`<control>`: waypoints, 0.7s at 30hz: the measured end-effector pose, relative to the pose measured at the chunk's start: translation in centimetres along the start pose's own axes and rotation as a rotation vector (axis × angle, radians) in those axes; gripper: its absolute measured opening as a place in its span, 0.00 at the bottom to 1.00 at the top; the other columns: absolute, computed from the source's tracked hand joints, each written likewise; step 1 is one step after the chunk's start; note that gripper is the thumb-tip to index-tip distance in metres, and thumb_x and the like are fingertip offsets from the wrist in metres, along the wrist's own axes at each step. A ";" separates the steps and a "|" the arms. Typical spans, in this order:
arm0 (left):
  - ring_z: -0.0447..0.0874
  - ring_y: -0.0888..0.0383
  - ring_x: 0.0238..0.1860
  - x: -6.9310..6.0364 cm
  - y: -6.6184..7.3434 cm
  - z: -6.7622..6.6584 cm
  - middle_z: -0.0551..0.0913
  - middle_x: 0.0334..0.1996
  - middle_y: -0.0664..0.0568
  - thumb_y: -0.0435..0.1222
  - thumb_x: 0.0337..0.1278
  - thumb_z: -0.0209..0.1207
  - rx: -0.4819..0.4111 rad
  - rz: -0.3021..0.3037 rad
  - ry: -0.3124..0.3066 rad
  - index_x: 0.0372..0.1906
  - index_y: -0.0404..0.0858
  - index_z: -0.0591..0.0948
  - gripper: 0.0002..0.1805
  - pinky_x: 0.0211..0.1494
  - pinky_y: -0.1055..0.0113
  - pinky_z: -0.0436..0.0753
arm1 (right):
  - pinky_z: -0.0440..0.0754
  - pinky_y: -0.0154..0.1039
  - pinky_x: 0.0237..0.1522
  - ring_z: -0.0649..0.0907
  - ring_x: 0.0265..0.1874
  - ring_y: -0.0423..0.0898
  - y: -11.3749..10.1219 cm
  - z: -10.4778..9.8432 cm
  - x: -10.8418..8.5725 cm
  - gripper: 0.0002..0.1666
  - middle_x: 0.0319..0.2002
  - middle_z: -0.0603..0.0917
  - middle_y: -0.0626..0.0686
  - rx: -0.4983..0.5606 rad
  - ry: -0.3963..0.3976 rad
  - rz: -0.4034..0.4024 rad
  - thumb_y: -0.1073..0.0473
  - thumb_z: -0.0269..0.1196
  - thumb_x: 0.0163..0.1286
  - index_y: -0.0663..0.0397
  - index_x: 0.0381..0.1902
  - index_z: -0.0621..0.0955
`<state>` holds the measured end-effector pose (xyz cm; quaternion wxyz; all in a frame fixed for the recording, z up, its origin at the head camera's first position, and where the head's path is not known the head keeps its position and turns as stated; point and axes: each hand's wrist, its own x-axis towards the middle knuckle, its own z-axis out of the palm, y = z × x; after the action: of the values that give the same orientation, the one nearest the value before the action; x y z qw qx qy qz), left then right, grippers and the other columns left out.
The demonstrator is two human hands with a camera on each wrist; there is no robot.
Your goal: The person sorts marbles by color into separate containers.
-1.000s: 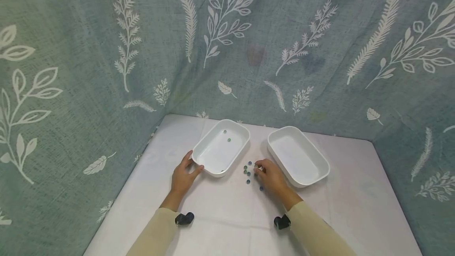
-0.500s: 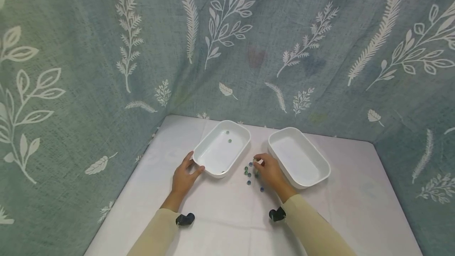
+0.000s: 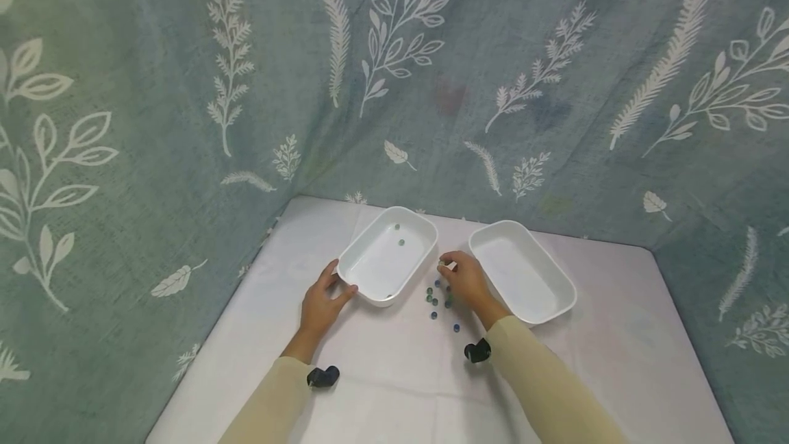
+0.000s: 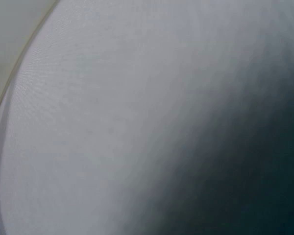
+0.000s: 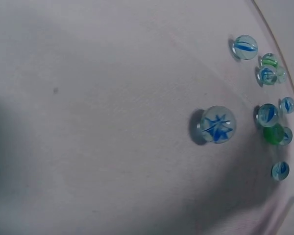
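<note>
Marble (image 3: 440, 264) in pinching right grip (image 3: 466, 281), loose marbles (image 3: 435, 302) and right tray (image 3: 522, 273) nearby, left grip (image 3: 321, 303) clasping left tray (image 3: 383, 264)

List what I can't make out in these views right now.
- Pinched marble in the right hand: head view, too small, partly covered by fingers.
- Nearest marble in the left tray: head view, mostly hidden by the near wall.
- Dark patch, lower right: left wrist view, too blurred to identify.

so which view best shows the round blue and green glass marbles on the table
The right wrist view: the marbles look large there, their patterns readable. The head view shows them tiny; left wrist shows none.
</note>
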<state>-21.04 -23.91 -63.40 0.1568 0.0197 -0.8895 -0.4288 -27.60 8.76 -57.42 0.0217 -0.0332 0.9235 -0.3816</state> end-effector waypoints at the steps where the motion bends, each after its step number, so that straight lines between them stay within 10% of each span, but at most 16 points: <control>1: 0.71 0.47 0.65 0.0 0.0 0.0 0.81 0.57 0.47 0.56 0.49 0.69 0.000 -0.002 0.000 0.73 0.52 0.64 0.46 0.66 0.45 0.66 | 0.81 0.40 0.39 0.79 0.38 0.42 -0.1 0.0 0.2 0.15 0.45 0.81 0.44 0.001 -0.002 -0.004 0.53 0.66 0.67 0.45 0.51 0.81; 21: 0.70 0.46 0.65 0.1 0.2 -0.1 0.80 0.57 0.45 0.54 0.48 0.70 -0.008 -0.015 -0.010 0.73 0.50 0.64 0.46 0.67 0.45 0.65 | 0.81 0.42 0.36 0.80 0.37 0.45 -1.4 0.2 2.6 0.16 0.46 0.81 0.47 0.087 0.024 -0.013 0.51 0.65 0.68 0.47 0.52 0.82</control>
<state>-21.05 -23.92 -63.17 0.1492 0.0237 -0.8883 -0.4337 -30.14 7.44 -56.65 0.0097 -0.0340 0.9060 -0.4217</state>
